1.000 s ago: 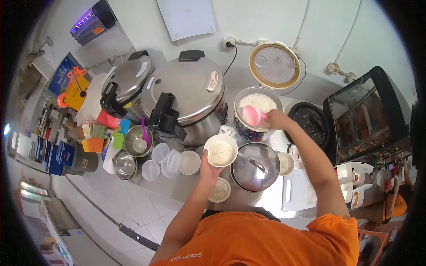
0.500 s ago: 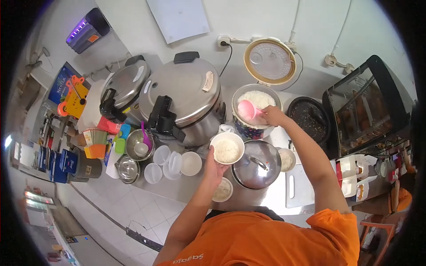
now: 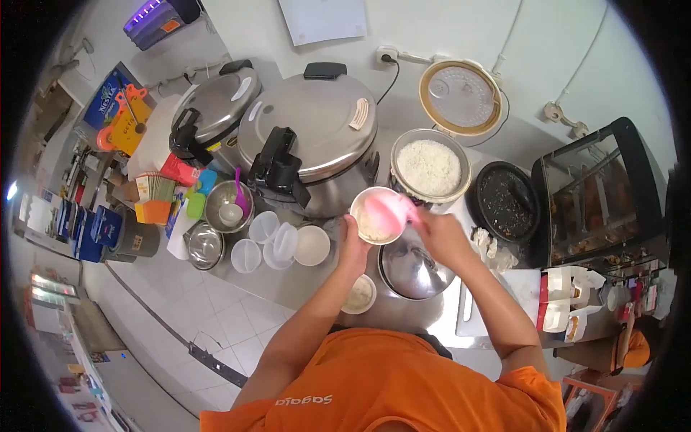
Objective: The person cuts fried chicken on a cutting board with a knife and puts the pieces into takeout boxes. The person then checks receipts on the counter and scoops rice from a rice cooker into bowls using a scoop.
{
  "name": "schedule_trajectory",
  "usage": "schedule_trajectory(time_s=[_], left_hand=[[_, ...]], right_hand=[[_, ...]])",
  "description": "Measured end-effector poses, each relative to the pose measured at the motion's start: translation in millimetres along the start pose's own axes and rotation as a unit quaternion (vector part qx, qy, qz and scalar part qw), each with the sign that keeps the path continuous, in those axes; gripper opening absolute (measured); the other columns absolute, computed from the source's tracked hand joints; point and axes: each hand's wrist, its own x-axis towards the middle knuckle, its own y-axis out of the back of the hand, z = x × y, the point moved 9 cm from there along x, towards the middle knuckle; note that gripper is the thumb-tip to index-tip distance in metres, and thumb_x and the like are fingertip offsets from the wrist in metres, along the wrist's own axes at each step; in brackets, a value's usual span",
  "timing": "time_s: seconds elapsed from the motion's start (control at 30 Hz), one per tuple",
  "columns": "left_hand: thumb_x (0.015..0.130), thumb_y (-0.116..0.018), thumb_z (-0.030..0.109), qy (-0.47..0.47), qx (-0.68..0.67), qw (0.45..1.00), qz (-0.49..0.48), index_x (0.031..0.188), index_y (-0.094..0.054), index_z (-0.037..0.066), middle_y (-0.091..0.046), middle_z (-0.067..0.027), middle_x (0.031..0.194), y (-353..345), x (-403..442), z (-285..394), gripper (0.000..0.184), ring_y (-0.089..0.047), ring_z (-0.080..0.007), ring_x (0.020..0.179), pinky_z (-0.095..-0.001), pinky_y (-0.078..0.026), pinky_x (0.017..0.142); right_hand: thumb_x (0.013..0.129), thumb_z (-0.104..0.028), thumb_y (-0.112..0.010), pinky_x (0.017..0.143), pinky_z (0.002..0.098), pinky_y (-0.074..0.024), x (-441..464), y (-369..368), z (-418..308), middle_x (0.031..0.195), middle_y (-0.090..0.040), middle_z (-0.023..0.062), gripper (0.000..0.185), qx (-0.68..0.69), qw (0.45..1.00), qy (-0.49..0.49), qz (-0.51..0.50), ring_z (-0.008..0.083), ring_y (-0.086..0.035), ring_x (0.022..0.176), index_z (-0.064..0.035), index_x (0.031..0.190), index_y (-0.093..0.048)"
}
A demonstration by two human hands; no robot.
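My left hand [image 3: 353,247] is wrapped round a white paper bowl [image 3: 358,207] with rice in it, held up over the counter. In my right hand [image 3: 437,234] is the handle of a pink scoop [image 3: 389,214], smeared by motion, its cup tipped over the bowl. Behind my right hand stands an open rice cooker [image 3: 468,180] full of white rice [image 3: 430,168], its lid [image 3: 461,93] raised against the wall. A domed steel lid [image 3: 414,270] lies below my hands. Another bowl of rice [image 3: 360,295] rests near the counter's front edge.
Two large steel cookers [image 3: 309,122] stand at the back left. Plastic cups [image 3: 264,227], a white bowl [image 3: 312,245] and steel bowls [image 3: 206,245] sit in front of them. A black pan [image 3: 505,205], a glass-fronted cabinet [image 3: 586,194] and a white cutting board [image 3: 497,306] are on the right.
My right hand has brought the pink scoop out of the rice cooker, forward and left, to the bowl. The bowl has risen slightly in my left hand. The whole view has shifted a little.
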Motion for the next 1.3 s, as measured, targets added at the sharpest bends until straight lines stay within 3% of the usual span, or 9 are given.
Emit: schedule_trajectory(time_s=[0.33,0.53,0.7,0.83,0.9,0.93,1.03,1.1,1.3], left_hand=[[0.1,-0.044,0.058,0.063,0.007,0.998,-0.005,0.149,-0.029,0.007,-0.044,-0.0129,0.148,23,-44,5,0.072,-0.048,-0.0279,0.135,-0.0485,-0.043,0.109],[0.103,-0.046,0.051,0.068,-0.037,0.997,0.028,0.144,-0.037,0.004,-0.052,-0.0138,0.141,104,-83,27,0.063,-0.054,-0.0257,0.129,-0.0463,-0.046,0.107],[0.105,-0.043,0.045,0.081,0.019,0.982,0.168,0.137,-0.048,0.004,-0.061,-0.0124,0.129,202,-159,54,0.052,-0.059,-0.0231,0.122,-0.0418,-0.052,0.099],[0.106,-0.043,0.043,0.081,0.007,0.985,0.155,0.137,-0.046,0.004,-0.059,-0.0112,0.131,210,-164,54,0.049,-0.061,-0.0236,0.119,-0.0402,-0.055,0.095],[0.106,-0.043,0.043,0.062,-0.005,0.994,0.084,0.139,-0.042,0.004,-0.055,-0.0112,0.137,183,-141,54,0.051,-0.058,-0.0247,0.124,-0.0425,-0.052,0.1],[0.106,-0.042,0.042,0.063,-0.009,0.995,0.073,0.14,-0.042,0.004,-0.055,-0.0115,0.138,167,-133,55,0.051,-0.057,-0.0249,0.125,-0.0435,-0.051,0.101],[0.107,-0.04,0.042,0.063,-0.017,0.997,0.038,0.144,-0.039,0.004,-0.051,-0.0121,0.143,122,-126,73,0.053,-0.052,-0.0255,0.131,-0.0466,-0.046,0.107],[0.107,-0.039,0.042,0.041,-0.02,0.999,0.018,0.145,-0.039,0.004,-0.05,-0.0121,0.145,123,-119,70,0.054,-0.052,-0.0258,0.131,-0.0466,-0.046,0.107],[0.107,-0.036,0.043,0.07,-0.012,0.992,0.105,0.145,-0.039,0.003,-0.052,-0.0132,0.143,152,-149,62,0.055,-0.053,-0.0271,0.13,-0.0455,-0.047,0.106]], right_hand=[[0.091,-0.02,-0.064,0.06,0.0517,-0.0508,-26,-12,-39,0.073,-0.066,0.0202,0.032,-0.132,0.991,0.007,0.003,0.0412,-0.065,0.064,-0.0035,0.119,-0.065],[0.098,-0.023,-0.056,0.059,0.0489,-0.0508,-42,0,-46,0.076,-0.068,0.0221,0.03,0.037,0.998,-0.029,0.053,0.04,-0.067,0.066,-0.0038,0.119,-0.065],[0.101,-0.026,-0.056,0.05,0.028,-0.0425,-64,-19,-1,0.064,-0.063,0.0063,0.032,0.155,0.968,-0.186,0.064,0.01,-0.056,0.053,-0.0019,0.119,-0.066],[0.102,-0.028,-0.056,0.053,0.0304,-0.0432,-59,-23,9,0.063,-0.062,0.0073,0.032,0.171,0.959,-0.212,0.079,0.0129,-0.059,0.056,-0.001,0.114,-0.066],[0.102,-0.03,-0.053,0.061,0.0451,-0.0471,-29,28,18,0.069,-0.065,0.0191,0.032,0.031,0.97,-0.114,0.215,0.0372,-0.065,0.063,0.0001,0.106,-0.063],[0.102,-0.028,-0.05,0.068,0.0512,-0.0481,-9,42,45,0.074,-0.066,0.0227,0.031,-0.056,0.964,-0.163,0.203,0.0431,-0.066,0.075,0.0004,0.1,-0.062],[0.098,-0.029,-0.051,0.081,0.0549,-0.0519,51,53,123,0.107,-0.066,0.0241,0.031,-0.219,0.939,-0.207,0.169,0.0467,-0.065,0.093,-0.0006,0.104,-0.062],[0.094,-0.02,-0.053,0.083,0.0531,-0.0541,86,46,150,0.103,-0.069,0.0249,0.025,-0.227,0.93,-0.265,0.118,0.0441,-0.068,0.097,-0.0002,0.105,-0.064],[0.094,-0.019,-0.052,0.078,0.0522,-0.0553,136,-7,180,0.092,-0.07,0.0255,0.026,-0.206,0.955,-0.186,0.11,0.0435,-0.069,0.089,0.0,0.094,-0.07]])
